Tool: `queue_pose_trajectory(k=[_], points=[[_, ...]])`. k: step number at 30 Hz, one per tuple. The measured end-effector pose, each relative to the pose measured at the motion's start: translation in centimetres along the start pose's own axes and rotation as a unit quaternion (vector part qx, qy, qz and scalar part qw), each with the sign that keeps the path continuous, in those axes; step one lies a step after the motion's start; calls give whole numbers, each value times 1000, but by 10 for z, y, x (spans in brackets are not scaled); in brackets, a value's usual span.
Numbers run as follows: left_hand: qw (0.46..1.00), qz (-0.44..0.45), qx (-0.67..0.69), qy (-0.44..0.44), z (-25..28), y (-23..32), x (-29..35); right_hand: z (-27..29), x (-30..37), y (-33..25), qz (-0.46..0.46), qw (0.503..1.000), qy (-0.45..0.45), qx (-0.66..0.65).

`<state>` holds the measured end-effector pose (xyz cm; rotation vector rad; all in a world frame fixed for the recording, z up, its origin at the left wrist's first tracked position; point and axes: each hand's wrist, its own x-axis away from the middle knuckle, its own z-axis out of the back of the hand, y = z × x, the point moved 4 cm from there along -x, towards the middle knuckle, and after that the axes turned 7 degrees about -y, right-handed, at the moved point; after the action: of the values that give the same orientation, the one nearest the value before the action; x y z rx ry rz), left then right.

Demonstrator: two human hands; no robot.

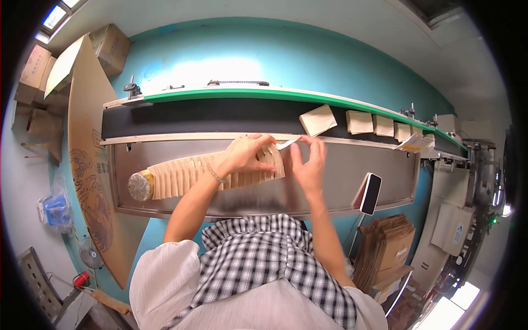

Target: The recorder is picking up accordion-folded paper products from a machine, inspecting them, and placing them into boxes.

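Note:
A long row of beige folded paper packets [184, 175] lies on the metal tray [352, 165] in front of me. Its left end butts against a roundish, clear-wrapped block [141, 186]. My left hand [250, 156], with a bracelet at the wrist, grips the row near its right end, fingers over the far side and thumb on the near side. A thin white paper strip [287, 144] sticks out between my hands. My right hand [309, 165] pinches the strip's free end with thumb and forefinger; motion slightly blurs these fingers.
Behind the tray runs a black conveyor belt [209, 116] with a green rail, carrying several beige packets [318, 120]. A phone [370, 193] stands at the tray's right front. Flattened cardboard [385, 245] is stacked at lower right; a large cardboard sheet [91, 165] stands left.

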<state>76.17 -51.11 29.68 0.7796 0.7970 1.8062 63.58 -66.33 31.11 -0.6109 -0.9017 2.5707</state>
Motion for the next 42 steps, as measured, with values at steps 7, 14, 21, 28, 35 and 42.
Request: queue_pose_trajectory(k=[7,14,21,28,35,42], points=[[1000,4,-17,-14,-4,-1,-5,13,-31,143,-390,869,187,-240],[999,35,-25,-23,-4,-1,0,-12,-7,113,-358,825,144,-412],[997,39,-59,-42,4,3,6,-20,14,-9,-153,962,-220,-44],[998,11,-62,-29,6,3,11,-47,48,36,-311,849,-195,-381],[997,13,-76,-20,6,-2,12,-44,-12,80,-356,741,-39,-567],[998,1,-60,-22,8,-7,25,-64,49,7,-227,927,-179,-239]])
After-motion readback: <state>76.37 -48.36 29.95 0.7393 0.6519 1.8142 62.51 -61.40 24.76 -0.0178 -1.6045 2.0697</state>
